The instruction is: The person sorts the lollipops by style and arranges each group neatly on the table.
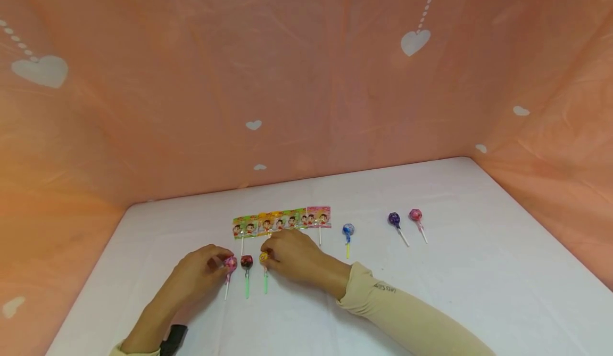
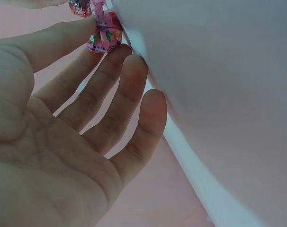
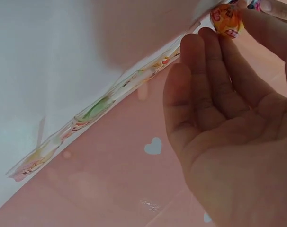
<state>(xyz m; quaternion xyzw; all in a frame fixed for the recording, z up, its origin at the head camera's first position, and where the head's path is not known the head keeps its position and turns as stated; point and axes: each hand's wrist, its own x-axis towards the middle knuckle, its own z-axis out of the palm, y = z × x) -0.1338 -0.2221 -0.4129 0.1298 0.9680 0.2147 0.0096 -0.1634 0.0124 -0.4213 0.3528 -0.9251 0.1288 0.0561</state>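
My left hand (image 1: 193,271) pinches the wrapped head of a pink lollipop (image 1: 230,264) between thumb and index finger. Its white stick points toward the near side of the table. In the left wrist view the same pink lollipop (image 2: 107,35) shows at the fingertips. Just right of it lies a dark red lollipop (image 1: 246,262) with a green stick, untouched. The thumb and index finger of my right hand (image 1: 297,257) hold a yellow lollipop (image 1: 264,258), also green-sticked. The right wrist view shows its orange-yellow wrapper (image 3: 226,21) close up.
Behind the hands lies a row of flat packaged lollipops (image 1: 280,222), partly covered by the right hand. To the right are a blue lollipop (image 1: 348,230), a purple one (image 1: 394,219) and another pink one (image 1: 415,215). A white cloth (image 1: 479,292) covers the table; peach curtains (image 1: 306,79) surround it.
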